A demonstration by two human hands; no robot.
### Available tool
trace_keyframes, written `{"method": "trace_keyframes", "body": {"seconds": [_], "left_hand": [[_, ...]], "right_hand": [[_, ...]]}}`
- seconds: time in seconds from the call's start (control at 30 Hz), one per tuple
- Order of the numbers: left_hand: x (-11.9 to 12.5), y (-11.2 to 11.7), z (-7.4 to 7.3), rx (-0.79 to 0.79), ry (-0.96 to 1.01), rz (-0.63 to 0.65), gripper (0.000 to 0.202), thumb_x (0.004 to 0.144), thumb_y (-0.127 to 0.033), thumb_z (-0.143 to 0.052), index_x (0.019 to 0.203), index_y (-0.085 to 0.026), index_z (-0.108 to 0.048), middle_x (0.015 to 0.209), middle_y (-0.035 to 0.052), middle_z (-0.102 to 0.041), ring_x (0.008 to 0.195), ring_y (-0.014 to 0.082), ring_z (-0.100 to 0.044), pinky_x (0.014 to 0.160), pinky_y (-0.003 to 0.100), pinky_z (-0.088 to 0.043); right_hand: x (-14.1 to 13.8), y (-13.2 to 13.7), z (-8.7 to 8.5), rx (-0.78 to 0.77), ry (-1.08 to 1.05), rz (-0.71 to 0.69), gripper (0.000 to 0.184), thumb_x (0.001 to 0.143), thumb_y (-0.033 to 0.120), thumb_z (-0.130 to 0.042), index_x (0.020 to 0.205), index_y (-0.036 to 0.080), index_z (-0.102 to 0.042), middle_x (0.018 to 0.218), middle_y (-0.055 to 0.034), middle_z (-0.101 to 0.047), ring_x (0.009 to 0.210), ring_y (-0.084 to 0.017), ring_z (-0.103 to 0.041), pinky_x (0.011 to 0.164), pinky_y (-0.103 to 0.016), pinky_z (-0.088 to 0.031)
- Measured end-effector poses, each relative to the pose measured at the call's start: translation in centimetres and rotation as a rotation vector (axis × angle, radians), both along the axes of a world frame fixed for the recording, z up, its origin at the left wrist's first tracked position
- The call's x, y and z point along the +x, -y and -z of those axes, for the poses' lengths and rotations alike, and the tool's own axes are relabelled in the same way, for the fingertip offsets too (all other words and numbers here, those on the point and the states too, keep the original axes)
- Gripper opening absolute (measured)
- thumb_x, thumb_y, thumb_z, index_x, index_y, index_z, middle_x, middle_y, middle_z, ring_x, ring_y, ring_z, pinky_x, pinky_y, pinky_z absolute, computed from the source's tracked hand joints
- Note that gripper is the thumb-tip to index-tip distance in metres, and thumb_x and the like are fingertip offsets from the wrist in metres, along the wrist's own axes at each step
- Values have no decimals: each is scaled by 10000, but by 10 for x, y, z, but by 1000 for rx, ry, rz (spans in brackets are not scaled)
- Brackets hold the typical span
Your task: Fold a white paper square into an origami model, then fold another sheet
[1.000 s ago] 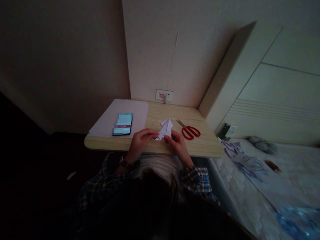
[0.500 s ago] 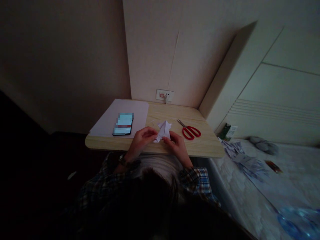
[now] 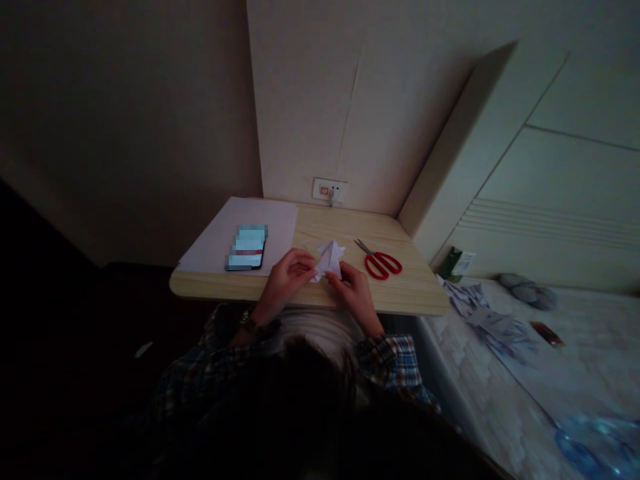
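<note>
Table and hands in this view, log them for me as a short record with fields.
Held: paper, white, folded
Right hand: grip on the paper's near right side, thumb on top
Left hand: at the paper's near left edge; pinch unclear
Phone: on a white sheet, screen lit
Scissors: red handles, right of the paper
Surface: pale table
Right of table: bed

The phone screen (image 3: 247,245) is blurred, and the folded paper (image 3: 331,259) apparently hides some right-hand fingers (image 3: 337,281).
</note>
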State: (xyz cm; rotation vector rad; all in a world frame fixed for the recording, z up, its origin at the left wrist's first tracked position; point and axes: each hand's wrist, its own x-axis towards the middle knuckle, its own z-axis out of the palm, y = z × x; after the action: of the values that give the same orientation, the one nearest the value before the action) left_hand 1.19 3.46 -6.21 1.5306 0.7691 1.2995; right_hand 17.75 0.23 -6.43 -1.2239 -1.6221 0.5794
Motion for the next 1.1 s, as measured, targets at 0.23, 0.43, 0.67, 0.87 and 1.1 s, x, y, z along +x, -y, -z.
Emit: {"method": "trace_keyframes", "body": {"seconds": [0.23,0.43,0.67,0.87,1.1], "left_hand": [[0,1,-2,-67,-9,38,362,637,-226,-747,934,-180,-547,695,-44,-624,694,137,-647,723,273,-533],[-1,-1,1,-105,-7,68,355,627,-221,-748,899,-188,-523,661,-57,-627,639,124,-636,663,250,-517],[0,-1,-1,-118,-23,50,346,605,-228,-753,845,-193,-507,654,-65,-605,633,121,-632,647,246,-516],[1,-4,3,-112,-30,99,418,610,-234,-757,953,-191,-521,729,-36,-647,700,142,-657,703,270,-529],[0,-3,2,-153,-38,91,397,579,-232,-766,899,-189,-535,692,-40,-662,662,138,-654,677,260,-522]], "right_hand": [[-1,1,-1,-6,48,6,224,824,362,-535,677,193,-519,621,16,-514,601,-139,-468,557,-256,-354],[-2,3,-4,15,84,-8,252,825,367,-520,638,207,-465,596,33,-452,581,-129,-420,543,-250,-319],[-2,4,-3,8,115,3,250,834,355,-518,644,203,-459,597,36,-442,578,-127,-413,542,-255,-299],[-2,3,-2,17,118,-2,240,843,354,-512,664,200,-470,606,34,-458,579,-126,-421,536,-249,-297],[-2,5,-3,2,138,-42,235,842,369,-524,686,194,-510,645,13,-509,605,-139,-450,554,-256,-321]]}}
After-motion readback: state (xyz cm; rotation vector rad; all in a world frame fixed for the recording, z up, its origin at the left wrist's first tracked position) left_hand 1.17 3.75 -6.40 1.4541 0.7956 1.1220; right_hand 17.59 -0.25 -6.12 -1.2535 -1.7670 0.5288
